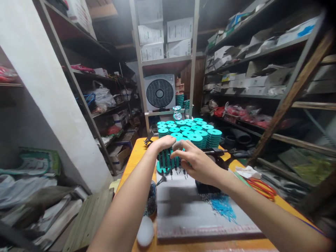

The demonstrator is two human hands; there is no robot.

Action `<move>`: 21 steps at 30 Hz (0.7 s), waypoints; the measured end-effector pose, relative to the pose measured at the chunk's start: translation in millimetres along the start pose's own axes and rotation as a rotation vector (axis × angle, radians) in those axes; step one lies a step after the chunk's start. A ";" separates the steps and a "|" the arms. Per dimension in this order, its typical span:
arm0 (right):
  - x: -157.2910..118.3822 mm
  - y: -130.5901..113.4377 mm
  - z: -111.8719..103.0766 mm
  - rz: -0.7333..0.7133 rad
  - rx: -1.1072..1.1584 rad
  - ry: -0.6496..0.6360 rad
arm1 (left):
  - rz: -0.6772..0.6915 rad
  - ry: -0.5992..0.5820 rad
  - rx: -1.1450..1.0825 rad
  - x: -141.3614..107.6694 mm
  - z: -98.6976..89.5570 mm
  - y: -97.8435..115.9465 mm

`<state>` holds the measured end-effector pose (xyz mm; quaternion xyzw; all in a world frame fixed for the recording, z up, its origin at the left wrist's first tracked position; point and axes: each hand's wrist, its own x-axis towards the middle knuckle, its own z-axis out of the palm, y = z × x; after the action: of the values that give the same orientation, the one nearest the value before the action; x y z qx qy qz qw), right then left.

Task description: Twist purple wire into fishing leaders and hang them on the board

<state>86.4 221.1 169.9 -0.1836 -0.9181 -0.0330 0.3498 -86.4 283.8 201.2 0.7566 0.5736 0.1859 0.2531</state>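
Observation:
My left hand (166,142) is wrapped round a row of teal discs (165,159) turned on edge, with small dark clips hanging below them. My right hand (193,159) touches the right end of this row, its fingers bent and pressed together; what they pinch is too small to make out. Behind both hands stand several stacks of teal spools (195,137). Under the hands lies a pale board (181,210), and a flat teal disc (162,168) rests at its back left edge. Blue thin pieces (224,209) are scattered on the board's right side.
An orange table (128,168) carries the board. A white round object (145,231) and a jar of small parts (151,201) stand left. A black device (207,185) is behind the right forearm, orange cords (262,188) farther right. A fan (159,92) and shelves stand behind.

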 end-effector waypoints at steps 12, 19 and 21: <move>2.7 2.7 12.8 0.009 0.036 0.009 | -0.172 0.002 0.063 2.4 -1.5 3.6; -6.4 9.2 -3.1 0.096 0.089 0.149 | -0.164 -0.045 0.012 7.1 -3.1 -0.6; -12.8 19.0 -7.2 0.174 0.067 0.220 | -0.163 -0.061 -0.014 11.1 -2.0 -4.0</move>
<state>106.6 233.3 165.6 -0.2461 -0.8554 0.0085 0.4556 -87.6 295.7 200.4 0.7111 0.6238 0.1455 0.2900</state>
